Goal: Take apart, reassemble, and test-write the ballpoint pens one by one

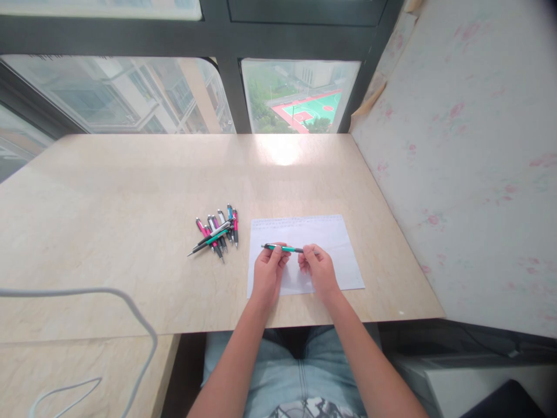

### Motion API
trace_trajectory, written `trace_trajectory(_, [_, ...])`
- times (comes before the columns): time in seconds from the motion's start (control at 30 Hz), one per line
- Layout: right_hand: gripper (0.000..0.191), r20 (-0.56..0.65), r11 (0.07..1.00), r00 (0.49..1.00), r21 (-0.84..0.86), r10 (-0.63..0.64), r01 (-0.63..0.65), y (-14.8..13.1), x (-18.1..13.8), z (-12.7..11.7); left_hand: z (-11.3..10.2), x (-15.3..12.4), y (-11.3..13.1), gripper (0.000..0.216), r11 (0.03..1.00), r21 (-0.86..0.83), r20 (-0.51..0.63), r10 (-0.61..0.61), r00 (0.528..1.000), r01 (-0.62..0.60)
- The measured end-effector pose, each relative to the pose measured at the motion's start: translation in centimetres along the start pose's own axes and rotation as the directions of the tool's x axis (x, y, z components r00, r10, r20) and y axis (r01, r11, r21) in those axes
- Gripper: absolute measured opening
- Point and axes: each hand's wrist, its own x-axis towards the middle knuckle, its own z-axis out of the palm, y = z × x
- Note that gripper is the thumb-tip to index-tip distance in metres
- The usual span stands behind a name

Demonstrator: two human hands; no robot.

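Note:
A green and black pen [288, 249] lies level between my two hands, just above a white sheet of paper [300, 278]. My left hand [270, 268] is closed on the pen's green barrel, with the thumb on top. At the pen's dark end, my right hand [317, 266] pinches it between thumb and fingers, which partly hide the tip. Rows of small writing run along the top of the sheet. To the left of the paper, several pens in pink, black, silver, blue and green are heaped together, a green pen [217, 237] lying across the others.
The beige tabletop [130, 191] reaches back to dark-framed windows [300, 96]. A flowered wall [470, 174] closes off the right side. A grey cable [126, 299] loops across the lower left. My legs [300, 371] are under the table's front edge.

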Motion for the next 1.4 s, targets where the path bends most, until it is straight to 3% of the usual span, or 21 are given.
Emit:
trace_trajectory(0.13, [0.020, -0.029, 0.999, 0.998, -0.011, -0.047, 0.046, 0.0, -0.3, -0.1, 0.0, 0.0, 0.0, 0.022, 1.000, -0.007, -0.001, -0.001, 1.000, 0.001])
trace_trajectory(0.27, [0.034, -0.054, 0.988, 0.994, 0.122, -0.091, 0.097, 0.1, -0.3, -0.2, 0.0, 0.0, -0.1, 0.023, 1.000, -0.017, -0.009, 0.003, 1.000, -0.003])
trace_trajectory(0.33, [0.027, -0.067, 0.987, 0.994, 0.134, -0.082, 0.090, 0.2, -0.3, -0.1, 0.1, 0.0, 0.0, 0.023, 1.000, -0.011, -0.007, 0.007, 1.000, -0.007])
trace_trajectory(0.5, [0.026, -0.074, 0.999, 0.997, -0.020, -0.034, 0.033, -0.4, -0.3, 0.3, 0.2, -0.1, 0.1, 0.023, 1.000, -0.013, -0.013, 0.013, 1.000, -0.013])
trace_trajectory(0.6, [0.020, -0.084, 0.979, 0.993, -0.193, -0.084, 0.066, -1.5, -0.5, -0.2, 0.3, -0.2, 0.3, 0.024, 1.000, -0.030, -0.027, -0.002, 1.000, 0.001])
trace_trajectory(0.73, [0.012, 0.052, 0.834, 0.964, -0.492, -0.260, 0.252, -3.9, -0.5, -1.1, 0.2, -0.3, 0.4, 0.022, 0.997, -0.070, 0.018, -0.032, 0.999, 0.033])
trace_trajectory(0.87, [0.013, 0.254, 0.716, 0.910, -0.561, -0.328, 0.415, -5.9, -0.5, -1.1, -0.2, -0.3, 0.6, 0.020, 0.990, -0.129, 0.063, -0.048, 0.997, 0.056])
trace_trajectory(0.97, [0.033, 0.268, 0.729, 0.921, -0.564, -0.282, 0.388, -6.4, -0.3, -0.7, -0.3, -0.4, 0.6, 0.020, 0.986, -0.152, 0.069, -0.058, 0.996, 0.068])
trace_trajectory(1.1, [0.016, 0.225, 0.735, 0.956, -0.613, -0.189, 0.290, -6.4, 0.2, -0.4, -0.1, -0.6, 0.7, 0.024, 0.989, -0.131, 0.068, -0.062, 0.996, 0.071])
trace_trajectory(1.27, [0.010, 0.248, 0.732, 0.947, -0.605, -0.203, 0.315, -6.8, 0.6, -1.0, 0.0, -0.7, 0.8, 0.026, 0.992, -0.103, 0.057, -0.066, 0.996, 0.071])
trace_trajectory(1.4, [0.028, 0.251, 0.770, 0.950, -0.564, -0.184, 0.298, -6.8, 0.6, -1.7, -0.2, -0.7, 0.7, 0.026, 0.994, -0.085, 0.052, -0.071, 0.996, 0.075])
